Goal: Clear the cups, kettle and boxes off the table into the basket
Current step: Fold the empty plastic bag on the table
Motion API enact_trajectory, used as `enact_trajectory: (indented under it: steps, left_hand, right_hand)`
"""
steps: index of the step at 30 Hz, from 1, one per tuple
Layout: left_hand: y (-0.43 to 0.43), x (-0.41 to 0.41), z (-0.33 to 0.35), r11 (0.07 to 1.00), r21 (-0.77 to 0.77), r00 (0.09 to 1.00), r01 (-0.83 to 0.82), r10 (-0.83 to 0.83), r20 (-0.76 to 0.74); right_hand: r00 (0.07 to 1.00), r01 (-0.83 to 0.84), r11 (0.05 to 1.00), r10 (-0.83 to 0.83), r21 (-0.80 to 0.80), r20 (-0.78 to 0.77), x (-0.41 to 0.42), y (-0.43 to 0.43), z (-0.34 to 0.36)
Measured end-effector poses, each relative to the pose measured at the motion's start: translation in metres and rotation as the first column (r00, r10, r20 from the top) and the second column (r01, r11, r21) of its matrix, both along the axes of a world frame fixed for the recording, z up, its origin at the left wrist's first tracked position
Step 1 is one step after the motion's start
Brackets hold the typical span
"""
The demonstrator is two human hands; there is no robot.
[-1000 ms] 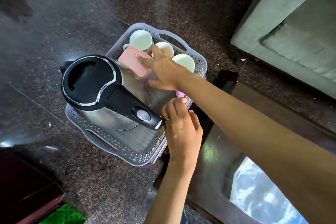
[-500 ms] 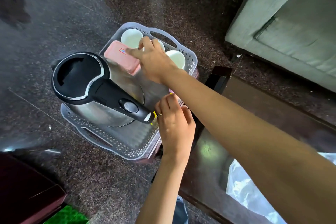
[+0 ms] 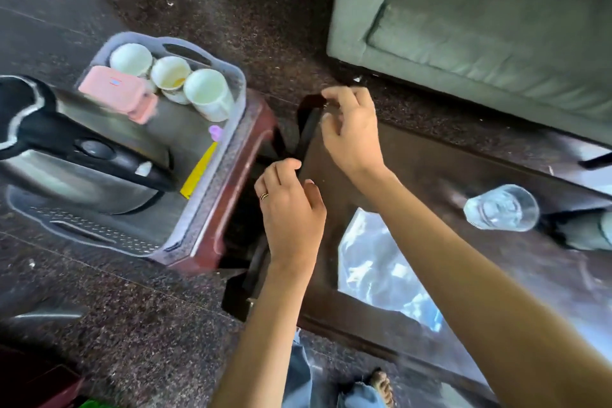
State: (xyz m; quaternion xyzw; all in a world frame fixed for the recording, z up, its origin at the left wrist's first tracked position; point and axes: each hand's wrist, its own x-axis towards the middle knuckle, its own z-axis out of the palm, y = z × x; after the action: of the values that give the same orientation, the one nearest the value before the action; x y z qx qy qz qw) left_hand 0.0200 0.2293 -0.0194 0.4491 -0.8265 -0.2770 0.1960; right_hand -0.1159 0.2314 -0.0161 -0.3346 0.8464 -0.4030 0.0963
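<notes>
Over the desk point(image 3: 414, 175) edge my left hand point(image 3: 291, 205) and right hand point(image 3: 351, 132) hover apart, loosely curled and empty, while kettle point(image 3: 82, 156), cups point(image 3: 172, 76) and pink box point(image 3: 116, 89) sit in the basket point(image 3: 228, 129).

A dark speckled stone floor point(image 3: 139, 318) spreads to the left of the hands and beyond them, glossy with pale glare. Under the hands stands a dark wooden table point(image 3: 414, 169) whose glass panel point(image 3: 381, 262) mirrors bright sky. Beyond them, to the right, sits a grey-green upholstered sofa point(image 3: 480, 26).
</notes>
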Motion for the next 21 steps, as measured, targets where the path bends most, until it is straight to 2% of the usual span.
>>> enact_trajectory:
  steps: [6, 10, 13, 17, 21]
  left_hand:
    - [0.074, -0.009, -0.022, 0.992, 0.069, 0.992, 0.108, -0.112, 0.055]
    - [0.113, -0.003, -0.046, 0.982, 0.120, 0.975, 0.146, -0.163, 0.150]
    - [0.132, 0.007, -0.066, 0.977, 0.182, 0.960, 0.112, -0.154, 0.233]
    - [0.143, 0.021, -0.088, 0.972, 0.230, 0.930, 0.040, -0.121, 0.347]
    - [0.144, 0.027, -0.104, 0.932, 0.355, 0.925, -0.071, -0.071, 0.372]
  right_hand:
    - [0.973, 0.209, 0.970, -0.220, 0.126, 0.076, -0.008, 0.134, -0.034]
    - [0.955, 0.278, 0.942, -0.292, 0.188, 0.053, 0.010, 0.210, -0.058]
    - [0.968, 0.234, 0.933, -0.250, 0.274, 0.024, 0.033, 0.247, -0.078]
    - [0.977, 0.159, 0.913, -0.201, 0.375, 0.074, 0.068, 0.269, -0.104]
    - [0.998, -0.024, 0.891, -0.007, 0.453, 0.068, 0.100, 0.273, -0.132]
